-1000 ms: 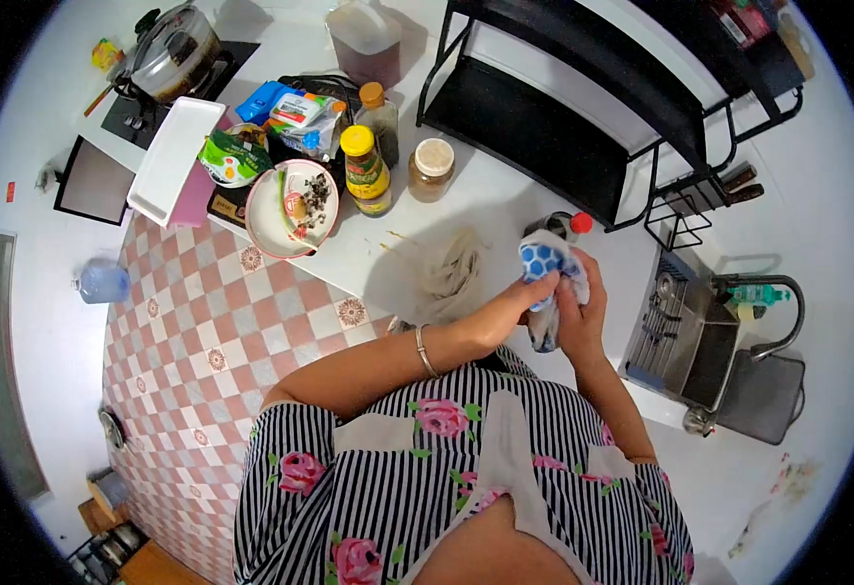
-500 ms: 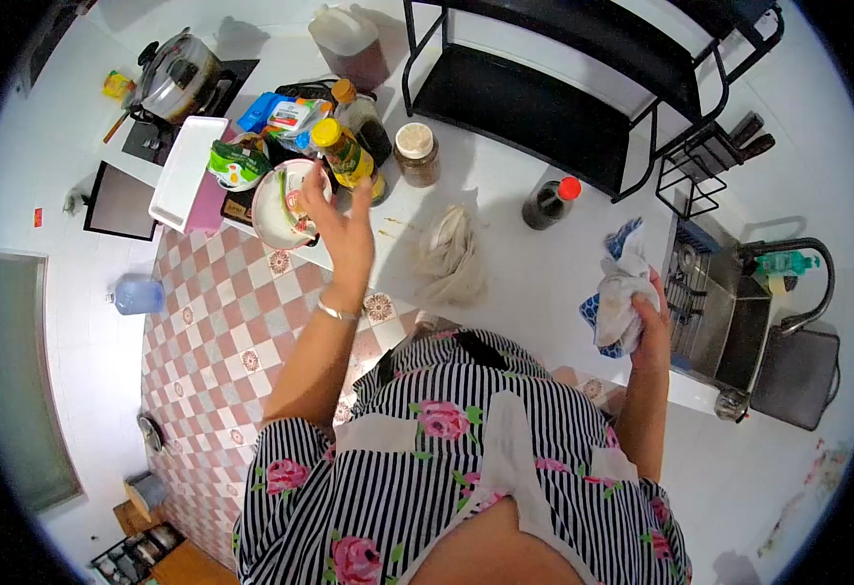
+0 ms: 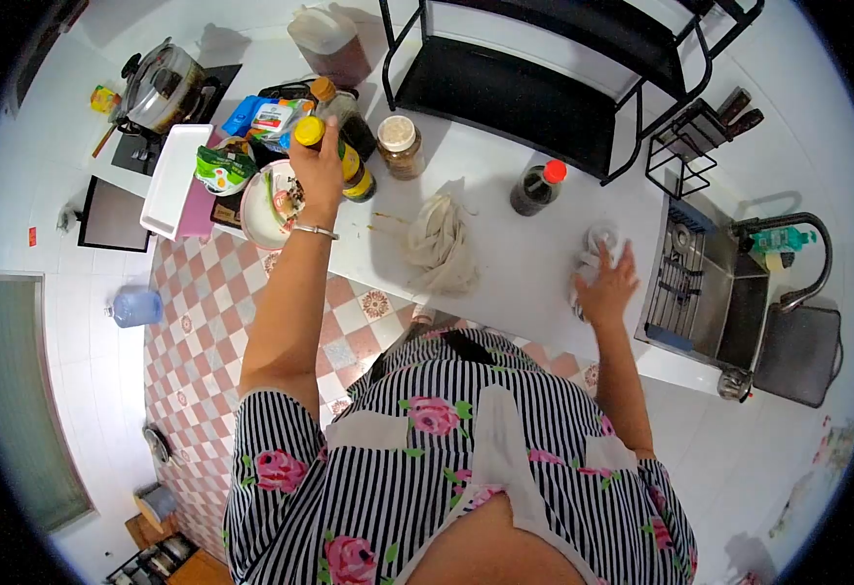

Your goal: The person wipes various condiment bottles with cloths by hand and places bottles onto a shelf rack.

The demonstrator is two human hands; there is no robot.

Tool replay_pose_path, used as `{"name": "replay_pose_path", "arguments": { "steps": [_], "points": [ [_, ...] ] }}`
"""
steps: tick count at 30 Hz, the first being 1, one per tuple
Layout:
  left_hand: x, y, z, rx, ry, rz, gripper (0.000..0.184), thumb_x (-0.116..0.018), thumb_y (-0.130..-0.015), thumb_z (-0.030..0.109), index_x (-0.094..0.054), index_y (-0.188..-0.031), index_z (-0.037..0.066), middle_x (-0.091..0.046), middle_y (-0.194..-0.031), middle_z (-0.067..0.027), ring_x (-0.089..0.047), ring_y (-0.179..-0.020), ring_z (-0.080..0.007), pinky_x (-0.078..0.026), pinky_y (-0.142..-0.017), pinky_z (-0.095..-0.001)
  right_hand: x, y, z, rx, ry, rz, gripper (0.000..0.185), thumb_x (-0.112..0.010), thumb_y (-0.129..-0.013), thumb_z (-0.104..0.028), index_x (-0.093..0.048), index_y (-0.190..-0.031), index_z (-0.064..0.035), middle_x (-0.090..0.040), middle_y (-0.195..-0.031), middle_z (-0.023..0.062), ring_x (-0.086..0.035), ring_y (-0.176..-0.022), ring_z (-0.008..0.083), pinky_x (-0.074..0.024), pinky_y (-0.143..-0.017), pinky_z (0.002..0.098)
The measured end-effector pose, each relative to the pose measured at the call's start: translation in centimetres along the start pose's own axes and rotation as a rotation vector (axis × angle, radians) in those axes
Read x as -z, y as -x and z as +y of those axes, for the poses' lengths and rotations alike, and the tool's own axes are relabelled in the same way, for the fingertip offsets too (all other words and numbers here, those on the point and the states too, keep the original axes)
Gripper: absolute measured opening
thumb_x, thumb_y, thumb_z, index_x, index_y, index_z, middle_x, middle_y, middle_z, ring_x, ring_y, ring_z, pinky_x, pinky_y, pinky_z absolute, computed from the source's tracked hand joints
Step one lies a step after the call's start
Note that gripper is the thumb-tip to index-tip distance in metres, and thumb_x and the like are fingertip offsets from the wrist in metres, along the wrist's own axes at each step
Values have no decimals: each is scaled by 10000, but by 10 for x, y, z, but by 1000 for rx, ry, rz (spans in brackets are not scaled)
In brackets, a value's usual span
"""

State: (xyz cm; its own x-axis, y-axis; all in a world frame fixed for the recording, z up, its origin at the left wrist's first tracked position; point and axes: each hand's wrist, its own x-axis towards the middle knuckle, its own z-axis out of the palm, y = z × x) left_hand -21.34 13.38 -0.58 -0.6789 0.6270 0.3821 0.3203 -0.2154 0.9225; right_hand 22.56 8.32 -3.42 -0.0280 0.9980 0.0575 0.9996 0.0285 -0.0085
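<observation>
My left hand (image 3: 318,168) is closed round the upper part of the yellow-capped bottle (image 3: 357,177), which stands among other items beside the plate (image 3: 263,216). At the right, my right hand (image 3: 610,288) has its fingers spread over a white and blue cloth (image 3: 583,261) on the counter. A dark bottle with a red cap (image 3: 538,187) stands upright behind that cloth. A beige cloth (image 3: 443,249) lies crumpled in the middle of the counter. Near the yellow-capped bottle stand a jar with a pale lid (image 3: 401,148) and an orange-capped bottle (image 3: 341,109).
A black rack (image 3: 515,102) stands at the back, with a knife holder (image 3: 685,146) to its right. The sink (image 3: 739,302) is at the right. On the left are a white-lidded pink box (image 3: 178,180), packets (image 3: 225,168) and a glass-lidded pot (image 3: 166,88).
My left hand moved left from the cloth to the yellow-capped bottle and closed on it. My right hand carried the white and blue cloth right, set it down and opened. The red-capped bottle now stands uncovered.
</observation>
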Motion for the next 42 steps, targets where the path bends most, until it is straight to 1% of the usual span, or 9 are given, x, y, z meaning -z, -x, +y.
{"name": "replay_pose_path", "arguments": {
  "steps": [4, 11, 18, 23, 26, 30, 35, 38, 42],
  "points": [
    [-6, 16, 12, -35, 9, -6, 186, -671, -871, 133, -566, -914, -14, -617, -843, -42, -549, -741, -100, -453, -684, -252, -16, 0, -86, 408, -611, -258, 775, -726, -725, -412, -409, -1384, -157, -160, -1487, 286, -213, -1357, 436, -219, -1101, 507],
    [2, 59, 58, 7, -43, -142, 124, -647, -878, 109, -567, -868, 15, -576, -771, -4, -508, -695, -74, -428, -645, -229, -84, 2, -167, 869, -378, -374, 648, -755, -679, -400, -560, -1224, -110, -408, -1370, 178, -326, -1287, 374, -292, -1039, 524],
    [-24, 123, 73, 94, 43, -377, 144, -685, -836, 95, -558, -864, 34, -569, -734, -5, -508, -676, -83, -441, -640, -242, -101, -4, -83, 118, -1441, -255, 423, -672, -714, -138, -567, -1116, -59, -588, -958, 53, -564, -927, 183, -463, -845, 327],
    [-51, 154, 82, 128, 114, -523, 163, -686, -817, 78, -547, -891, 33, -568, -748, -17, -510, -690, -97, -443, -659, -245, 98, -14, -94, 188, -1798, -39, 464, -614, -706, -84, -521, -1159, -41, -558, -1019, 78, -568, -915, 178, -461, -822, 322],
    [-54, 166, 68, 69, 257, -627, 203, -684, -817, 86, -560, -961, 15, -603, -821, -45, -563, -768, -129, -468, -716, -270, 107, -28, -106, 579, -1360, -7, 480, -652, -700, -107, -533, -1162, -52, -544, -1048, 107, -573, -947, 225, -464, -844, 343],
    [-57, 179, 70, 844, 1220, -395, 337, -641, -793, 40, -573, -1119, -11, -645, -1027, -110, -612, -976, -184, -490, -873, -325, 103, -23, -148, 695, -942, 105, 425, -704, -657, -128, -570, -1052, -45, -553, -1011, 126, -543, -955, 339, -459, -833, 396],
    [-55, 169, 60, -24, 275, -607, 346, -660, -737, 50, -583, -1067, -17, -661, -938, -94, -649, -827, -220, -512, -769, -328, 70, -43, -156, 399, -1220, -126, 434, -709, -702, -140, -575, -1087, 10, -620, -1021, 177, -612, -951, 293, -497, -796, 354],
    [-55, 165, 63, 26, 15, -642, 346, -676, -707, 51, -566, -1028, -17, -651, -868, -107, -632, -762, -241, -500, -733, -323, 49, -63, -149, 111, -1576, -435, 352, -648, -841, -167, -579, -1128, 26, -646, -1068, 173, -648, -944, 232, -529, -774, 308],
    [-52, 153, 79, -52, 444, -669, 375, -622, -797, 264, -534, -1042, -6, -603, -940, -128, -565, -855, -232, -448, -794, -305, 71, -58, -139, -249, -2058, -534, 305, -584, -924, -199, -558, -1161, -7, -629, -1107, 105, -638, -962, 196, -534, -819, 311]
  ]
}}
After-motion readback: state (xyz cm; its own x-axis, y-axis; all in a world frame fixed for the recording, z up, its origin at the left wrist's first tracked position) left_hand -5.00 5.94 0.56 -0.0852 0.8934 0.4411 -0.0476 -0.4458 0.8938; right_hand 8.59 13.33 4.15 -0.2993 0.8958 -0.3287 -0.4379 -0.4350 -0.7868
